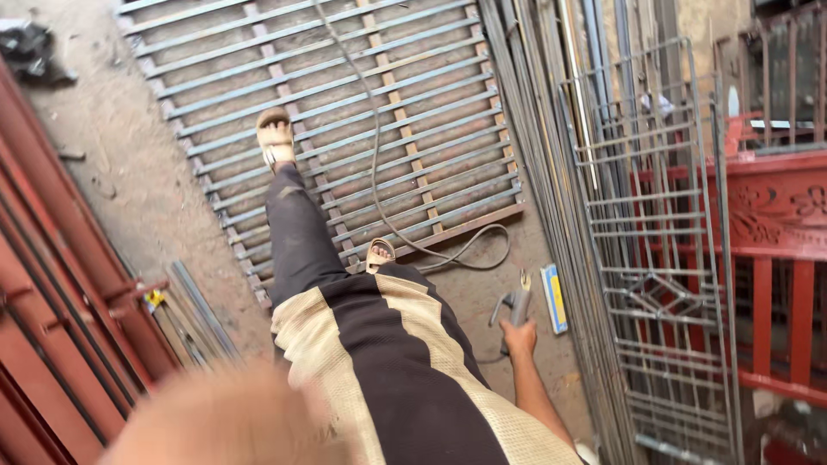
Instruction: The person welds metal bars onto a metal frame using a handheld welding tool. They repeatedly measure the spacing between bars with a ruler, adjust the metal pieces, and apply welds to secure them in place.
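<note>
- Welding electrode holder (519,303) sits in our right hand (519,336), low and right of centre, just above the dirt floor (129,172).
- Our fingers wrap fully round its grey handle; the left hand (224,422) is a near blur, grip impossible to tell.
- Its long axis runs near-to-far, jaw end pointing away towards the flat steel grille (345,112).
- We judge a firm wrist and slack cable (375,155) help.

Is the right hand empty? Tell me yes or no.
No: the right hand is closed around a grey handled tool with a cable running from it across the metal grille on the ground.
</note>
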